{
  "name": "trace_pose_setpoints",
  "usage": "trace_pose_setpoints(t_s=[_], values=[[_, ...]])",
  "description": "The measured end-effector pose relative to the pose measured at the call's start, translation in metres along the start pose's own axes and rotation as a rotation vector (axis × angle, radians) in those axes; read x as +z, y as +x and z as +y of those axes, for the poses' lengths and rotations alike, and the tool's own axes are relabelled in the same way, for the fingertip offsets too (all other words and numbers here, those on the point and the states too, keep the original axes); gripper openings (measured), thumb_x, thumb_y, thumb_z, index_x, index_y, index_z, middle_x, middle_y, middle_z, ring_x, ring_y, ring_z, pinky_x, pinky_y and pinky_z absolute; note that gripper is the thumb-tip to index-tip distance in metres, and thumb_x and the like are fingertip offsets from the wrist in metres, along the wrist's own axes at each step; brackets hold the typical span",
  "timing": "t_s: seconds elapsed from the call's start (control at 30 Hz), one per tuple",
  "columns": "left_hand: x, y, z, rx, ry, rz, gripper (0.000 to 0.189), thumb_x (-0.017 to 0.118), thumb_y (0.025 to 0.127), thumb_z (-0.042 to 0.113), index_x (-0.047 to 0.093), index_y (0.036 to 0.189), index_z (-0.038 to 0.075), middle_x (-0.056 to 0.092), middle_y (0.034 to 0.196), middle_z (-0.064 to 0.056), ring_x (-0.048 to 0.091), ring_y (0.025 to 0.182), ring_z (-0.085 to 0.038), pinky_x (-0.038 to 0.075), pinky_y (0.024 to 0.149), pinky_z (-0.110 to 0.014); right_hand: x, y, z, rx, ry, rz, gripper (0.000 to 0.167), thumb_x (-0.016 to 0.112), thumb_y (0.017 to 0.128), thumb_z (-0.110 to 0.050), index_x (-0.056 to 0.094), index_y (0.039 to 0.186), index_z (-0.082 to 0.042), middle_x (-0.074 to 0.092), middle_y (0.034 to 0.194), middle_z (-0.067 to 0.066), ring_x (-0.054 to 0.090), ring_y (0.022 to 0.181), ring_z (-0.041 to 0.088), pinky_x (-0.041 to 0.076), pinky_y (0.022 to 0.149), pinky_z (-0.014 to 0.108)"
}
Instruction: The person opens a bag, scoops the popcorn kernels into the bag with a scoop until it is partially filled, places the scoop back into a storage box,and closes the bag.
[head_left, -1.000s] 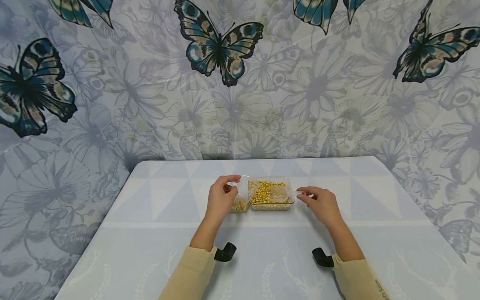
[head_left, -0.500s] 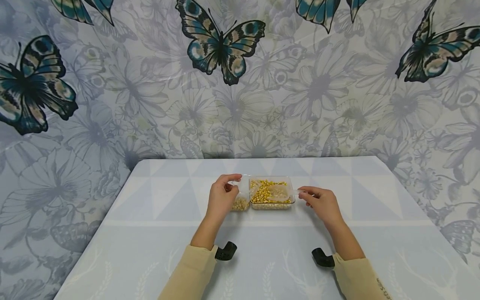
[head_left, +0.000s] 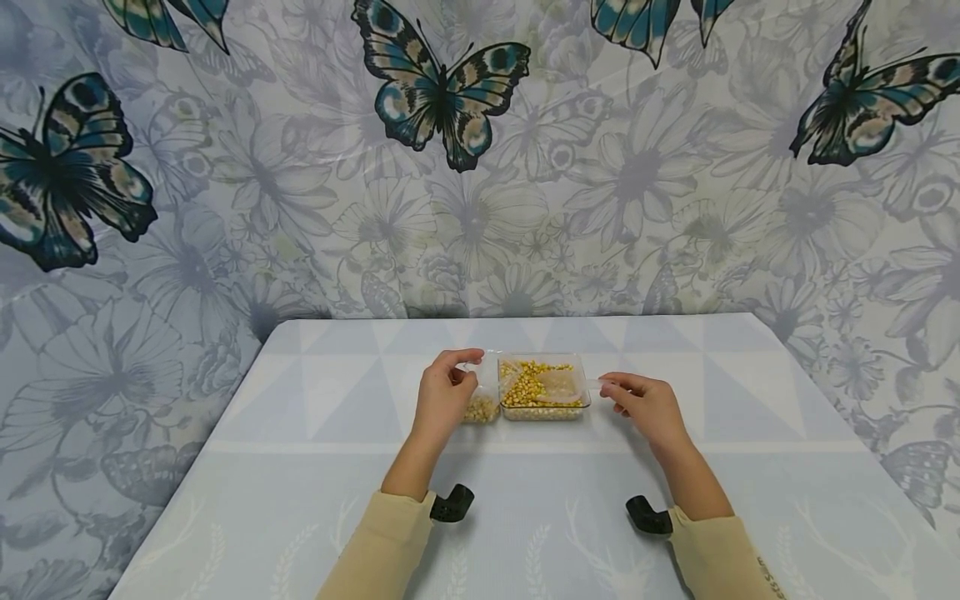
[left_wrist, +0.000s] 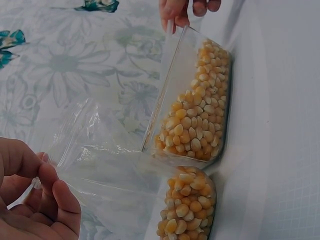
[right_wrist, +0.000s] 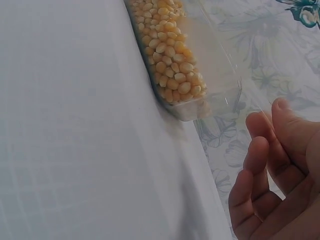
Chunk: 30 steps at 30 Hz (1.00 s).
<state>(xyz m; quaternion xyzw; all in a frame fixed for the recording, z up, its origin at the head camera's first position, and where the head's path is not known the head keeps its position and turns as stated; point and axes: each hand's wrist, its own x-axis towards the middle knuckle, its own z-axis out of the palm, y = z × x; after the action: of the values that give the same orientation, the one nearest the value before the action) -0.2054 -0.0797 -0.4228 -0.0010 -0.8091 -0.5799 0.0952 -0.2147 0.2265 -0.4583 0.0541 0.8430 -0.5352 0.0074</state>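
A clear plastic box point(head_left: 543, 412) of yellow corn kernels point(left_wrist: 197, 112) stands on the table. Close against its left side is a clear plastic bag point(left_wrist: 110, 160) with more kernels point(left_wrist: 187, 205) in its bottom. My left hand point(head_left: 444, 392) pinches the bag's upper edge and holds it up. Thumb and forefinger of my right hand point(head_left: 645, 406) pinch the thin end of a clear plastic piece point(head_left: 594, 384), which looks like a scoop handle reaching over the box's right wall. A pale, rounded see-through shape point(head_left: 557, 385) lies over the kernels; its outline is hard to make out.
The light patterned table point(head_left: 525, 517) runs up to a wall covering point(head_left: 480, 242) with flowers and butterflies, just behind the box. Black devices point(head_left: 452, 503) sit at both sleeve cuffs.
My right hand has shifted very slightly to the right, still pinching the clear handle. The left hand, bag and box look the same.
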Motion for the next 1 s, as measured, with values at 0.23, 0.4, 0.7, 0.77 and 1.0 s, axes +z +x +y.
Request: trace_pose_setpoints(t_s=[0.23, 0.4, 0.7, 0.77, 1.0], values=[[0.0, 0.0, -0.001, 0.002, -0.018, 0.0, 0.035, 0.058, 0.089, -0.001, 0.074, 0.114, 0.017, 0.068, 0.108, -0.002, 0.05, 0.076, -0.016, 0.041, 0.061, -0.022, -0.002, 0.0, 0.001, 0.003, 0.054, -0.009, 0.037, 0.065, 0.097, -0.03, 0.069, 0.124, -0.004, 0.071, 0.084, -0.015, 0.058, 0.07, 0.006, 0.055, 0.07, 0.023], [-0.001, 0.0, -0.001, 0.004, -0.022, -0.001, 0.034, 0.058, 0.089, -0.001, 0.074, 0.115, 0.016, 0.068, 0.109, -0.002, 0.049, 0.075, -0.016, 0.041, 0.06, -0.022, -0.004, 0.0, 0.003, 0.0, 0.118, -0.026, 0.042, 0.065, 0.097, -0.032, 0.067, 0.126, -0.003, 0.069, 0.084, -0.018, 0.058, 0.07, 0.005, 0.056, 0.073, 0.025], [0.0, 0.001, -0.002, -0.009, -0.008, 0.0, 0.034, 0.058, 0.09, 0.001, 0.074, 0.115, 0.017, 0.068, 0.109, 0.0, 0.05, 0.076, -0.015, 0.041, 0.06, -0.023, -0.011, 0.0, 0.001, -0.021, 0.19, -0.018, 0.043, 0.064, 0.097, -0.032, 0.065, 0.127, -0.001, 0.07, 0.084, -0.021, 0.057, 0.068, 0.003, 0.056, 0.073, 0.024], [0.0, 0.001, -0.002, -0.008, -0.005, 0.0, 0.034, 0.058, 0.09, 0.001, 0.074, 0.115, 0.017, 0.067, 0.109, 0.0, 0.05, 0.076, -0.015, 0.042, 0.061, -0.023, -0.013, 0.0, 0.0, -0.024, 0.203, -0.012, 0.044, 0.064, 0.097, -0.033, 0.066, 0.126, -0.001, 0.07, 0.084, -0.021, 0.057, 0.068, 0.003, 0.056, 0.073, 0.023], [0.001, 0.001, 0.0, -0.015, -0.007, -0.001, 0.034, 0.058, 0.09, 0.0, 0.073, 0.117, 0.013, 0.067, 0.109, -0.002, 0.049, 0.076, -0.016, 0.041, 0.061, -0.023, -0.02, -0.003, -0.008, -0.026, 0.236, 0.018, 0.038, 0.064, 0.096, -0.034, 0.068, 0.123, -0.006, 0.07, 0.084, -0.02, 0.057, 0.07, 0.004, 0.055, 0.074, 0.02]])
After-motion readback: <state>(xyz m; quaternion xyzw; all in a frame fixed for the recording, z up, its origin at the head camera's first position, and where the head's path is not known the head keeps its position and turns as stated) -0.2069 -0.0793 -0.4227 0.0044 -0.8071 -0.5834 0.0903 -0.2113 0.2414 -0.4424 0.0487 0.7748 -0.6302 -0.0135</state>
